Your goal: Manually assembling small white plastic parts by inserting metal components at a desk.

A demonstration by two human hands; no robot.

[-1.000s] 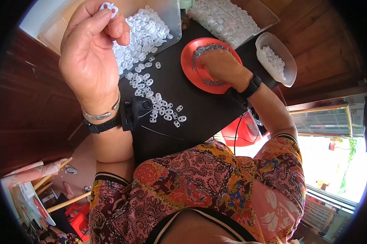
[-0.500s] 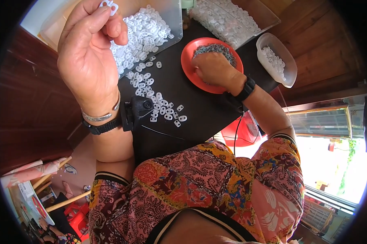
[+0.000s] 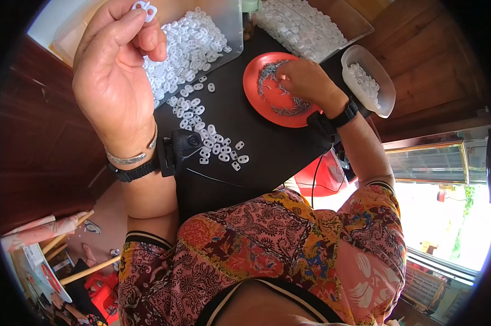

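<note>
Between its thumb and fingertips, my left hand (image 3: 114, 81) pinches a small white plastic piece with two holes (image 3: 149, 13), raised at the upper left. My right hand (image 3: 311, 84) is over a round red plate (image 3: 252, 87) with its fingers curled inward. Whatever those fingers grip, if anything, is too small to make out. Thin grey metal pins, perhaps screws or nails (image 3: 290, 110), lie around the plate in a rough ring, with red showing in the middle. A loose trail of similar white two-hole pieces (image 3: 210, 142) covers the dark table between my hands.
A clear bin (image 3: 235, 33) heaped with white pieces stands behind my left hand. Farther right, another clear container (image 3: 359, 33) holds more. A small translucent tub (image 3: 386, 89) sits at the table's right edge. A black camera (image 3: 188, 140) is strapped to my left wrist.
My right hand has shifted right and slightly up across the plate, and the pins there are now spread with a bare red patch among them. My left hand keeps its hold, barely moved.
</note>
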